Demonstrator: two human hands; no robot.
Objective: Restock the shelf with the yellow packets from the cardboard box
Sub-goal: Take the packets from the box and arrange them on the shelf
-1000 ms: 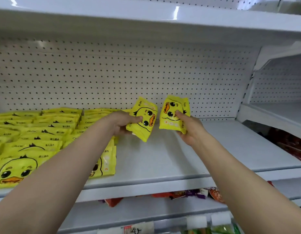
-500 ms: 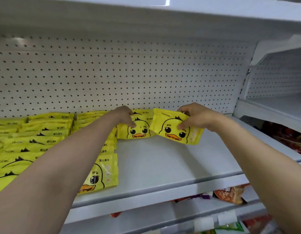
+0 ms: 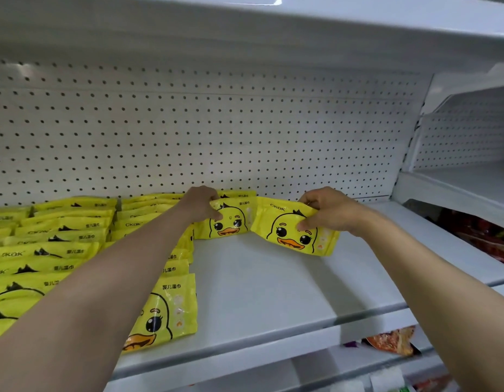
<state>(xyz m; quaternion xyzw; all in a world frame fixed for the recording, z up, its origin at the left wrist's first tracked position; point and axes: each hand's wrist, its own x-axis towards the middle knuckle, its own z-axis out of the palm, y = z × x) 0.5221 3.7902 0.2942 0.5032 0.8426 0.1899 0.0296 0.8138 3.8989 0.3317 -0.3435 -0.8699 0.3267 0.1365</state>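
Both hands are at the back of the white shelf (image 3: 273,284). My left hand (image 3: 201,206) grips the top left corner of a yellow duck packet (image 3: 229,223) that stands upright against the last row of packets. My right hand (image 3: 328,212) pinches the top right of a second yellow duck packet (image 3: 284,232), upright just right of the first, its lower edge on the shelf. Rows of the same yellow packets (image 3: 61,239) fill the shelf's left half, lying overlapped. The cardboard box is out of view.
A white pegboard wall (image 3: 217,137) backs the shelf, and another shelf (image 3: 245,21) hangs above. A neighbouring shelf unit (image 3: 465,188) stands to the right. Orange and red snack bags (image 3: 392,340) lie on the lower shelf.
Both hands moved from mid-air in front of the shelf back to the pegboard. The two packets turned from tilted to upright and now stand side by side at the back.
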